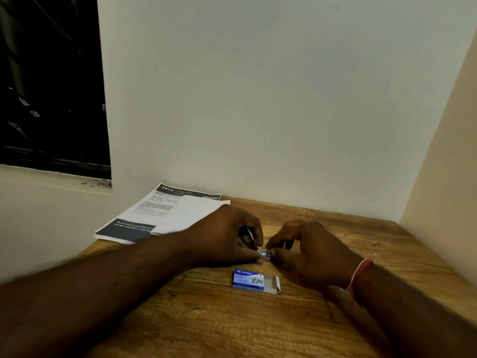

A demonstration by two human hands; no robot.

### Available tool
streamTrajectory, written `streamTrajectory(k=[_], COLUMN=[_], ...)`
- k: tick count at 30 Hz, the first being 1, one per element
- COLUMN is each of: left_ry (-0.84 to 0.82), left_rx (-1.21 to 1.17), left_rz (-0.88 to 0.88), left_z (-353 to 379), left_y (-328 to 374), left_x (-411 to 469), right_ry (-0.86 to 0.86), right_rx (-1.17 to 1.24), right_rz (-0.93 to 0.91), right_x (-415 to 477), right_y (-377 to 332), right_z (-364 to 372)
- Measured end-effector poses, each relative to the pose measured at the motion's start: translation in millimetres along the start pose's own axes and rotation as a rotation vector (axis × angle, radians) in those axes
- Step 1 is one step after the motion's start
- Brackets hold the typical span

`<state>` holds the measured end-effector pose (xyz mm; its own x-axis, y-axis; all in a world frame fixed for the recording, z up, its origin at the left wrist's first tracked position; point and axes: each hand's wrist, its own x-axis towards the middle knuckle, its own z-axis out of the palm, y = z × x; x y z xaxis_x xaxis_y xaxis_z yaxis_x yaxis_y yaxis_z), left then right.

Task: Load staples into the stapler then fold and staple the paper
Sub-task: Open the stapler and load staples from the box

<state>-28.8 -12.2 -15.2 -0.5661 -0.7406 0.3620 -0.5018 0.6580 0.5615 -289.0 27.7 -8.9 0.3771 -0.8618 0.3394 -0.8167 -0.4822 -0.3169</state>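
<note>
My left hand (227, 236) grips a small dark stapler (249, 237), mostly hidden under its fingers, on the wooden table (206, 319). My right hand (309, 250) pinches a shiny strip of staples (264, 253) that lies between the two hands, at the stapler's front. A blue staple box (251, 279) with its end flap open lies just in front of the hands. A stack of printed paper (165, 215) with a blank white sheet on top rests at the table's far left corner, behind my left wrist.
White walls close the table in at the back and on the right. A dark window with a pale sill (56, 182) sits to the left. A red band circles my right wrist.
</note>
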Motion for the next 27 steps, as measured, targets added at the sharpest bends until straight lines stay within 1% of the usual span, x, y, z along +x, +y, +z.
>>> streamTrajectory(k=[12,19,23,27], left_ry=[0.007,0.001,0.01,0.019], left_rx=[-0.004,-0.005,-0.001,-0.005], left_rz=[0.002,0.011,0.014,0.011], left_z=[0.0,0.7,1.7,2.8], left_y=[5.5,4.2,3.0,2.6], left_x=[-0.6,0.1,0.8,-0.2], right_ry=[-0.014,-0.055,-0.026,0.006], right_rx=[-0.012,0.002,0.043,0.046], right_rz=[0.005,0.02,0.035,0.011], right_x=[-0.5,-0.3,-1.3,-1.7], right_y=[-2.4,-1.3,2.3,2.9], right_z=[-1.9,-1.9,-4.7,-7.4])
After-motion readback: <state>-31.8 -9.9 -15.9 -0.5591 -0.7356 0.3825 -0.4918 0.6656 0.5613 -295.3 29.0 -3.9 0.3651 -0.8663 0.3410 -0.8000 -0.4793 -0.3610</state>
